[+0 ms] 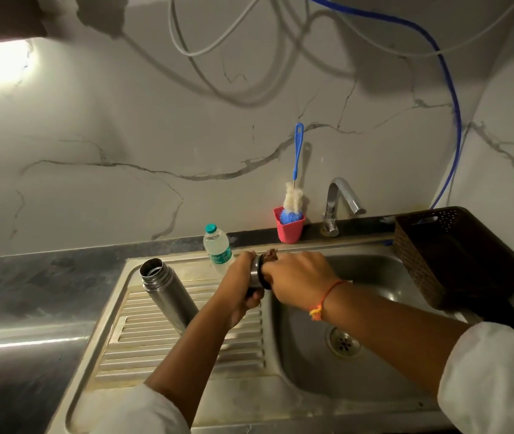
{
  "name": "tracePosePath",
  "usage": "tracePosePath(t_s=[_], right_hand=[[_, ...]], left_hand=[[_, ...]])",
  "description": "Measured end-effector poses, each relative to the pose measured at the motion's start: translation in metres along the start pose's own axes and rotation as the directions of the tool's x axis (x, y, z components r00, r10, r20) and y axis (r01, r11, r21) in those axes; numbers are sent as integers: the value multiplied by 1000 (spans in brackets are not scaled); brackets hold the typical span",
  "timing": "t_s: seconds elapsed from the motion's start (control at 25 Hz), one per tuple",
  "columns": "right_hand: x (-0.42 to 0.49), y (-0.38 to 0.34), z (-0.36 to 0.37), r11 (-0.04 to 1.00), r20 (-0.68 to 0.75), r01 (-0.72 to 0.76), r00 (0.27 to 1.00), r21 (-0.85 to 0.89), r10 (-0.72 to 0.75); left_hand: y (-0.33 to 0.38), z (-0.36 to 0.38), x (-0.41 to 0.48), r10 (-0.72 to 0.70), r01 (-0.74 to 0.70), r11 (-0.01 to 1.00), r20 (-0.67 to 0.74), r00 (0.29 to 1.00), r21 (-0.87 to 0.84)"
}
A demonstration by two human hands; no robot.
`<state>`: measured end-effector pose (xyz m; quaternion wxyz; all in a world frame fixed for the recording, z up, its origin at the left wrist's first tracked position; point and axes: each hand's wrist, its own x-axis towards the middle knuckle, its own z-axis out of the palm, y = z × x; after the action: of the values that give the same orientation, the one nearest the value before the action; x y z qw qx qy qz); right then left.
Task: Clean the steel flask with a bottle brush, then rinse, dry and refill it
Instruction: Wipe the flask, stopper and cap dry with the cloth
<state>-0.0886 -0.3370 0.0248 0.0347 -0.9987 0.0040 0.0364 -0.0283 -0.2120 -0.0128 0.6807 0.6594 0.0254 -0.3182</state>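
The steel sink [374, 277] is set in the desk, with a brown basket [455, 255] on its right rim. The open flask [168, 292] stands on the ribbed drainboard, just left of the arms. The fingers of the left hand [243, 286] and the right hand [296, 277] both hold the cap [257, 274]. The bottle brush [294, 195] stands in a red cup [290, 230].

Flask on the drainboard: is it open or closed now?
Open. The flask has a bare mouth, with neck threads showing. The left hand and right hand grip what looks like its cap.
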Motion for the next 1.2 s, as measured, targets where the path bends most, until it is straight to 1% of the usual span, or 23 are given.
tracePosePath(t_s=[0.04, 0.08, 0.16, 0.24, 0.32, 0.36, 0.4, 0.48, 0.52, 0.6, 0.68, 0.72, 0.84, 0.92, 0.96, 1.04, 1.2], right_hand=[[1, -4, 7, 998, -53, 47, 997, -36, -49], [1, -7, 11, 995, -60, 98, 993, -22, -99], [4, -8, 11, 983, 25, 169, 985, 77, -172], [8, -2, 11, 980, 125, 152, 978, 126, -167], [9, 9, 17, 988, 126, 106, 985, 116, -121], [8, 13, 23, 989, 100, 62, 992, 131, -75], [7, 15, 29, 983, 70, 11, 997, 184, -24], [7, 7, 41, 924, 37, -71, 997, 375, 62], [7, -2, 49, 881, 50, -106, 994, 460, 93], [5, -17, 66, 816, 99, -163, 987, 554, 130], [3, -27, 83, 778, 143, -214, 977, 591, 160], [1, -30, 91, 765, 163, -238, 971, 599, 174], [-5, -37, 102, 730, 197, -270, 963, 628, 186], [-8, -42, 103, 704, 195, -268, 963, 658, 185], [-10, -45, 103, 697, 190, -265, 964, 666, 185], [-11, -49, 103, 710, 188, -262, 965, 653, 184], [-11, -57, 107, 732, 213, -280, 959, 621, 186]], left_hand=[[1, -6, 2, -31, 31, 1000, 3, 1000, -1], [2, -13, 3, -42, 43, 999, -9, 999, 31], [2, -25, 4, -19, 24, 994, -51, 999, 107], [-2, -37, 2, 40, -23, 987, -108, 993, 159], [-7, -50, 3, 127, -84, 966, -165, 978, 244], [-11, -57, 4, 171, -106, 938, -176, 969, 329], [-16, -61, 5, 211, -121, 894, -168, 963, 432], [-28, -67, 7, 262, -132, 761, -115, 958, 635], [-35, -69, 8, 290, -144, 672, -80, 954, 727], [-51, -73, 13, 334, -184, 476, 16, 942, 860], [-68, -80, 20, 328, -198, 296, 96, 940, 934], [-76, -84, 23, 311, -199, 221, 124, 942, 955], [-93, -91, 27, 274, -190, 26, 175, 946, 982], [-98, -93, 30, 286, -185, -108, 208, 935, 977], [-101, -94, 31, 291, -179, -152, 217, 932, 972], [-105, -96, 32, 290, -166, -189, 216, 932, 968], [-113, -100, 29, 278, -138, -175, 183, 943, 975]])
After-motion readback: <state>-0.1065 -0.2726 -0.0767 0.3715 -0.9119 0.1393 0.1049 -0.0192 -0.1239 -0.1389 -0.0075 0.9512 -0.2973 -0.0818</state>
